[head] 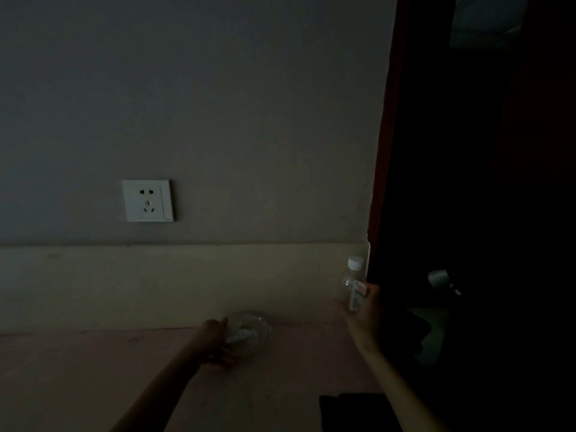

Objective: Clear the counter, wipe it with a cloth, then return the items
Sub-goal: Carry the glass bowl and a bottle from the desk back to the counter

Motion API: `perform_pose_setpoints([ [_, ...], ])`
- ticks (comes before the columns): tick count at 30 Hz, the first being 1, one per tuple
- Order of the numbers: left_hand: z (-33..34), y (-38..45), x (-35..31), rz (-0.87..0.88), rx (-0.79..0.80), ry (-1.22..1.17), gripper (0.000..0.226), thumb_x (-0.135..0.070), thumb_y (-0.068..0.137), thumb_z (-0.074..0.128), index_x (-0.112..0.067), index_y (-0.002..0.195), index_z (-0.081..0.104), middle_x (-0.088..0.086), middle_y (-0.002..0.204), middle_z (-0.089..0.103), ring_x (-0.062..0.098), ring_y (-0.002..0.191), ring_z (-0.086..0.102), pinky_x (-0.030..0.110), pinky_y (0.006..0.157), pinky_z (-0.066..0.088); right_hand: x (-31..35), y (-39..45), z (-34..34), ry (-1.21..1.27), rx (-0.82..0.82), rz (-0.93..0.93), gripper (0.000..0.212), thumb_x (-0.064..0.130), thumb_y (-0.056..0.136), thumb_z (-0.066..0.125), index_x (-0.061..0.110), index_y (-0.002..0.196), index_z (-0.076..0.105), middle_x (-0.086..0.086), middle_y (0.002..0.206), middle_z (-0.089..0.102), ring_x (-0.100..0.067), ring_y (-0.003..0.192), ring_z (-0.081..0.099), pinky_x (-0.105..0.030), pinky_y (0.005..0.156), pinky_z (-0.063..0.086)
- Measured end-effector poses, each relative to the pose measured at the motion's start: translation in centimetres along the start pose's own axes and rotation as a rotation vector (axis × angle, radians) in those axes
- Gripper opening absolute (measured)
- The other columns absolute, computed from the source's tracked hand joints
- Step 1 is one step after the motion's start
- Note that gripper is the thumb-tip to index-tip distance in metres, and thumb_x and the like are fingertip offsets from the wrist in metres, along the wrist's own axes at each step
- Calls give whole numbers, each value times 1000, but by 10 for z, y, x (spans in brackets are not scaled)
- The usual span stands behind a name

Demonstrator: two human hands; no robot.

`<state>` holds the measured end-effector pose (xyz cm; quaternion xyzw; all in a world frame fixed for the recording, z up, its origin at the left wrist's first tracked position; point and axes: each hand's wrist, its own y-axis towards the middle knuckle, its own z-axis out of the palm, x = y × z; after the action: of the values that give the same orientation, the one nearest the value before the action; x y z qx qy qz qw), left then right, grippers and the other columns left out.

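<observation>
A dim pinkish counter [93,369] fills the lower frame beneath a grey wall with a white socket [147,200] at centre left. The left hand [218,341] grips a clear glass bowl [254,328] holding something white, low centre. The right hand [366,310] holds a white-capped clear bottle [353,279] at right.

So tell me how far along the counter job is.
Early or late stage, unclear. The left hand grips a clear glass bowl on the counter; the right hand holds a clear bottle by the wall. No cloth shows, so whether wiping happened cannot be told.
</observation>
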<state>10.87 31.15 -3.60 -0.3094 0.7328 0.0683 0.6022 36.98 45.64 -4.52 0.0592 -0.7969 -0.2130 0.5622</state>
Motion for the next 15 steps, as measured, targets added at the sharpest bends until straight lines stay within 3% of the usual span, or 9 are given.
perform_pose_setpoints([
  [2,-3,8,4,67,-61,108,38,-24,109,39,-3,79,52,12,60,60,6,29,60,23,38,53,-4,-2,1,41,-2,42,72,31,62,87,20,119,44,-11,115,62,-32,103,63,-51,85,54],
  [3,-4,9,2,81,-72,155,36,-24,109,40,-2,83,52,12,68,60,4,36,63,25,49,58,-9,-1,2,72,1,64,75,39,59,85,25,119,42,-11,114,62,-32,101,64,-52,83,55],
  [5,-6,8,1,75,-64,249,30,-31,108,41,-4,98,50,19,90,65,20,67,74,37,71,59,-14,-4,0,106,19,88,75,51,55,79,31,116,40,-9,110,63,-32,96,66,-52,78,56],
  [6,-6,5,0,61,-76,276,31,-34,107,41,-4,104,48,21,96,65,30,77,71,38,71,57,-15,-6,-2,116,27,95,74,51,56,80,31,114,40,-7,107,64,-31,94,66,-50,76,56],
  [8,-6,0,2,56,-128,264,31,-35,106,42,-4,101,41,14,83,62,28,63,63,30,56,50,-17,-10,-7,131,29,76,75,51,54,81,30,114,40,-7,105,62,-29,93,65,-48,76,55],
  [10,-8,-6,5,91,-200,236,31,-32,106,45,-9,87,37,9,71,58,22,52,55,30,54,46,-18,-15,-15,111,3,16,81,49,53,83,23,117,41,-10,111,59,-29,97,61,-49,81,52],
  [12,-15,-17,8,125,-268,223,29,-28,105,49,-6,90,37,8,67,55,20,50,51,35,59,49,-11,-26,-28,117,-36,-19,68,46,61,83,20,111,45,-10,109,58,-32,97,60,-49,82,51],
  [15,-26,-54,12,147,-303,213,26,-26,105,48,-3,103,35,9,70,55,19,52,48,26,44,36,5,-54,-45,187,27,-15,52,59,64,67,27,99,45,-9,101,59,-31,91,60,-50,81,51],
])
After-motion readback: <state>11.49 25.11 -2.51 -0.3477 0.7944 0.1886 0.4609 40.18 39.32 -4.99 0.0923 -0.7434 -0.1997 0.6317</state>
